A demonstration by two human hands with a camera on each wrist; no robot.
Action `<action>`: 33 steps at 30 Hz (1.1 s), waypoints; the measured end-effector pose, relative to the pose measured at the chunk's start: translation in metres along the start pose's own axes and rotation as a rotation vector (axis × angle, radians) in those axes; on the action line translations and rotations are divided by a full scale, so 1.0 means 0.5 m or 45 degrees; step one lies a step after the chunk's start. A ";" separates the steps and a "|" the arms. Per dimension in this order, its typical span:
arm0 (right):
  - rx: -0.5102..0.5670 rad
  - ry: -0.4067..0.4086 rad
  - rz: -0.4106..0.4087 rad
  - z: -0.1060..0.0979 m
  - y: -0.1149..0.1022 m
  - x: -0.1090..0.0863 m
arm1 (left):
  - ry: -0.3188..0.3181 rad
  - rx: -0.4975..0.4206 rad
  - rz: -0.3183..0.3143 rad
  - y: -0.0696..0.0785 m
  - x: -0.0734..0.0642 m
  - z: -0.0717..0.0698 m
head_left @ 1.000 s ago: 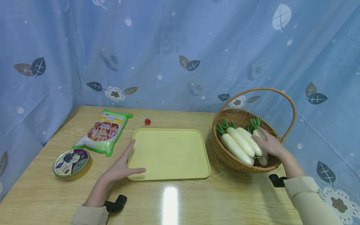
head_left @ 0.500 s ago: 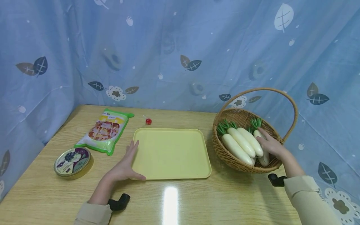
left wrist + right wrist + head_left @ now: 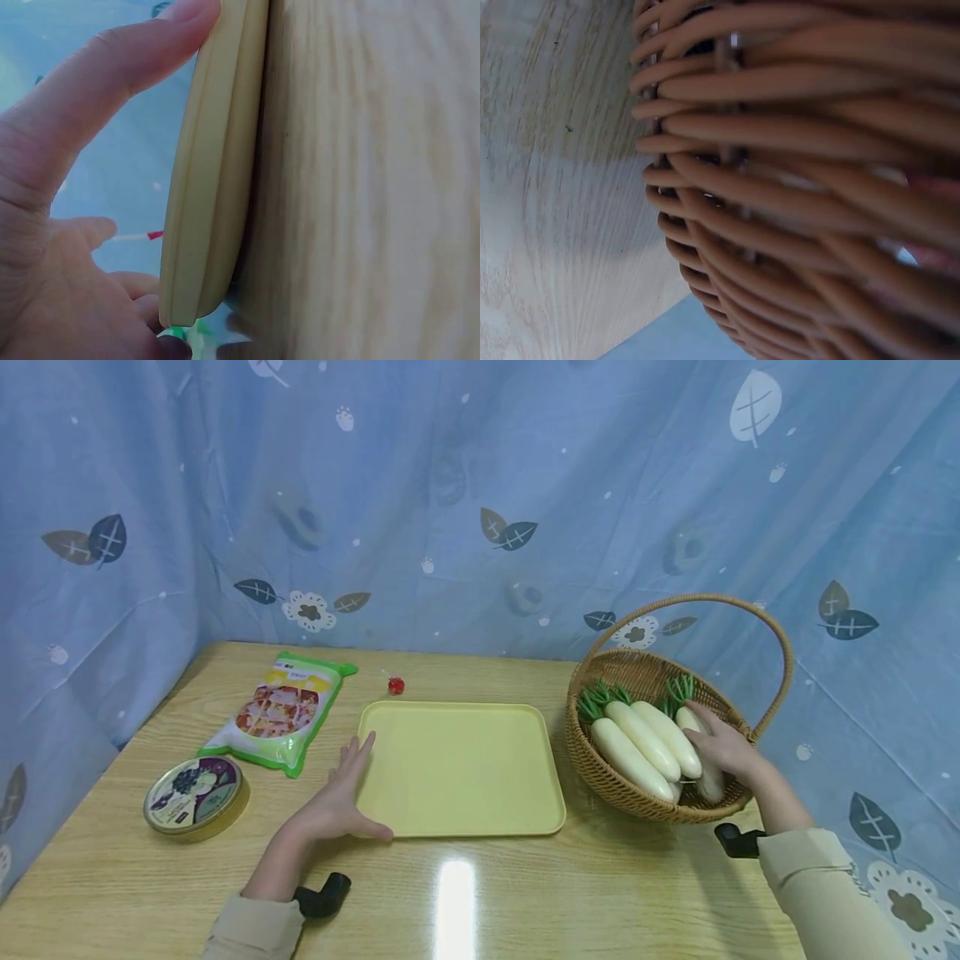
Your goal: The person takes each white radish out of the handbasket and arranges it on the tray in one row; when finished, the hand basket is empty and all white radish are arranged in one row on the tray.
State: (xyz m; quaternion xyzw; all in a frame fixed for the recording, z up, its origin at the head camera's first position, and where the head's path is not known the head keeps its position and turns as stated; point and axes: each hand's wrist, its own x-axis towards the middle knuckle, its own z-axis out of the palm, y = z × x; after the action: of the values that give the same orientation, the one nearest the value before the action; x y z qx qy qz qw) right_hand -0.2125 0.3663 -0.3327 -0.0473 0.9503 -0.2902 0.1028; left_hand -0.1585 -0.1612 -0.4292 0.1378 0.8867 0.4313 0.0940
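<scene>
My left hand is at the left end of a yellow rectangular tray, thumb and fingers spread wide along its edge. In the left wrist view the thumb tip lies on the rim of the tray. On the right, my right hand reaches into a wicker basket and grips the rightmost white radish, partly covering it. More white radishes with green tops lie beside it. Woven basket wall fills most of the right wrist view and hides that hand's fingers.
A green-edged food bag and a round tin are on the left of the wooden table. Behind the tray lies a small red cherry-like item. The basket's tall handle arches up; a blue curtain hangs behind.
My left hand has moved slightly right against the tray, which has shifted a little right. My right thumb has closed in on the rightmost radish, whose lower end has moved slightly right.
</scene>
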 end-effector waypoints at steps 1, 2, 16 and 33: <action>-0.025 0.012 0.002 0.000 0.000 0.000 | 0.000 -0.005 0.007 0.000 0.001 0.000; -0.046 0.024 0.004 0.000 -0.001 0.000 | 0.000 -0.013 0.005 -0.001 0.003 -0.001; 0.014 0.173 -0.038 -0.023 -0.021 -0.020 | -0.021 -0.072 0.010 -0.017 0.006 -0.002; 0.167 0.207 -0.067 -0.022 -0.023 -0.048 | -0.042 -0.265 0.035 -0.025 0.001 -0.005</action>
State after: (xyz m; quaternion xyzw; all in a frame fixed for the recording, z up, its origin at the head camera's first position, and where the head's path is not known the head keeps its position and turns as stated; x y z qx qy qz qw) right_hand -0.1914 0.3665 -0.3133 -0.0415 0.9329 -0.3573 0.0207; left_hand -0.1618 -0.1701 -0.4378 0.1463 0.8334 0.5201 0.1164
